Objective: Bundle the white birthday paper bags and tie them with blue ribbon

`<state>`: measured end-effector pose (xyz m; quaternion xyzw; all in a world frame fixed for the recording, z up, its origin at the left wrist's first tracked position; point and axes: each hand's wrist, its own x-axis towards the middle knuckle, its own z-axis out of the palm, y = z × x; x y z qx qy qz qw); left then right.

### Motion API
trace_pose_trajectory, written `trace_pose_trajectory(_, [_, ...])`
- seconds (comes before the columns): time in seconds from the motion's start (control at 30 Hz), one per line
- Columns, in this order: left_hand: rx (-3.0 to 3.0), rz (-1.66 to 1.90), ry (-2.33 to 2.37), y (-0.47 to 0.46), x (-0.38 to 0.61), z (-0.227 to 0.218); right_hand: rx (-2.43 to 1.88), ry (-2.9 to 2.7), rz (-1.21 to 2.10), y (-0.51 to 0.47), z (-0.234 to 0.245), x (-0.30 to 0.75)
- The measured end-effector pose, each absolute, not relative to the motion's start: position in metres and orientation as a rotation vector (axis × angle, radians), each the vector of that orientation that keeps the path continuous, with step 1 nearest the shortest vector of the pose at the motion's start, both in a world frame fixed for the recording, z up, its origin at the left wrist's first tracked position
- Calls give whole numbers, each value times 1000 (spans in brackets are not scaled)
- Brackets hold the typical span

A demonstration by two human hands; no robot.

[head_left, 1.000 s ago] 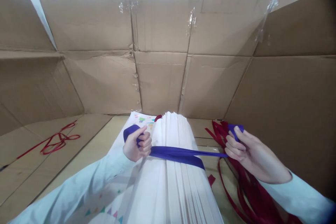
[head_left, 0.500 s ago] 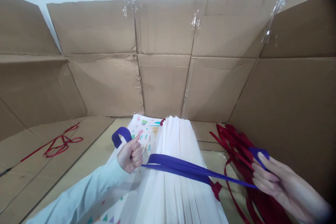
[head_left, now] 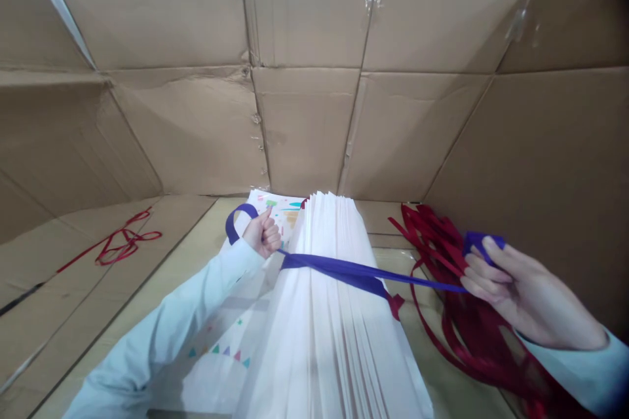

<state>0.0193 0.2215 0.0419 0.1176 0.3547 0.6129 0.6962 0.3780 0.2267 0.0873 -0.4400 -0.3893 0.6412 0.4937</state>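
A stack of folded white sheets or bags (head_left: 329,334) stands edge-up in the middle. Around it runs a purple ribbon (head_left: 339,267), pulled across the top. My left hand (head_left: 265,234) is closed on one end of the ribbon at the stack's left side, and a loop of it curls up behind the fist. Off to the right, my right hand (head_left: 511,285) grips the other end, with the ribbon stretched straight between the hand and the stack. A dark red ribbon piece (head_left: 396,306) sticks out at the stack's right side, below the purple one.
Under the stack's left lies a white printed sheet (head_left: 216,334) with coloured shapes. Dark red ribbons (head_left: 457,314) lie heaped at the right. A thin red cord (head_left: 122,245) lies on the left. Cardboard walls (head_left: 304,131) enclose the back and sides.
The view has tipped downward. The ribbon now lies narrower and tauter over the stack, and the left fist sits closer to the stack's edge. Both hands keep their hold.
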Motion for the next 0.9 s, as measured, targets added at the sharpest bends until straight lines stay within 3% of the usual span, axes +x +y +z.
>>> trace_pose_trajectory(0.3, [577,1364,953,216,30,51,-852,-1222,1400,183,119,360])
trace_pose_trajectory(0.47, [1552,1391,1277,208,48,40,-779,-1205,1450,176,124,354])
trace_pose_trajectory(0.63, [2531,689,1163,206,45,35,-709,-1195,1500,179,121,358])
trace_pose_trajectory(0.9, [3319,198,1241,211,40,42,-751,-1128,1580,189,129,358])
